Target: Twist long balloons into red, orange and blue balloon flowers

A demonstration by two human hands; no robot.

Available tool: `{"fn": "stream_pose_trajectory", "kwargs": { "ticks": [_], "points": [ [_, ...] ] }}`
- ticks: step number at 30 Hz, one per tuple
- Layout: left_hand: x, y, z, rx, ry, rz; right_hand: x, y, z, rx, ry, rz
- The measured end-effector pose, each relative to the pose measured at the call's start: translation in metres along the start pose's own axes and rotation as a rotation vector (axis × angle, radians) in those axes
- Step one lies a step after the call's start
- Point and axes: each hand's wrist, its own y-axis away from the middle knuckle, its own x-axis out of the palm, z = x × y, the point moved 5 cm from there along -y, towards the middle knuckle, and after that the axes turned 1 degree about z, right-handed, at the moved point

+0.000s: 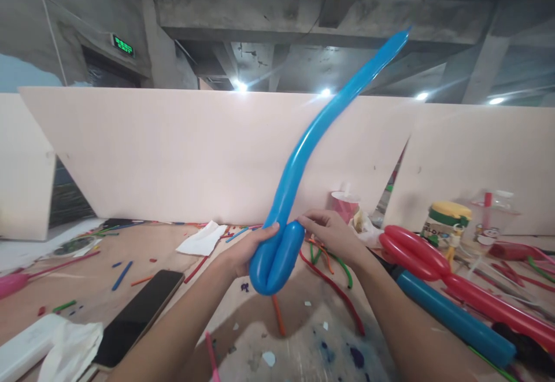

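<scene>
Worktable (303, 336), paint-stained, littered with uninflated balloons; pale partition boards behind. My left hand (247, 249) and right hand (332, 234) both grasp the long blue modelling balloon (299, 162), folded into a loop above the table, tail rising up right. Black phone (139, 315) lies lower left.

Balloon-craft workspace, bare concrete ceiling (277, 0), partition boards (173, 151), uninflated balloons (329, 266) strewn across table (303, 336)
</scene>
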Motion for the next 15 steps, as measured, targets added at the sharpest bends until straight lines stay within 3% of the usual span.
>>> {"fn": "stream_pose_trajectory", "kwargs": {
  "ticks": [3, 6, 8, 10, 12, 15],
  "points": [
    [0.004, 0.001, -0.009, 0.200, -0.232, -0.073, -0.006, 0.000, 0.001, 0.015, 0.070, -0.149],
    [0.011, 0.005, -0.017, 0.401, -0.724, -0.262, -0.009, 0.001, 0.002, 0.069, 0.076, -0.260],
    [0.017, 0.010, -0.020, 0.452, -1.004, -0.397, -0.009, 0.003, 0.003, 0.114, 0.026, -0.308],
    [0.022, 0.014, -0.022, 0.466, -1.123, -0.461, -0.009, 0.005, 0.002, 0.147, -0.051, -0.313],
    [0.026, 0.016, -0.022, 0.444, -1.086, -0.384, -0.007, 0.005, 0.004, 0.139, -0.169, -0.238],
    [0.033, 0.016, -0.019, 0.354, -0.812, -0.100, -0.004, 0.007, 0.009, 0.060, -0.343, -0.117]
  ]
}}
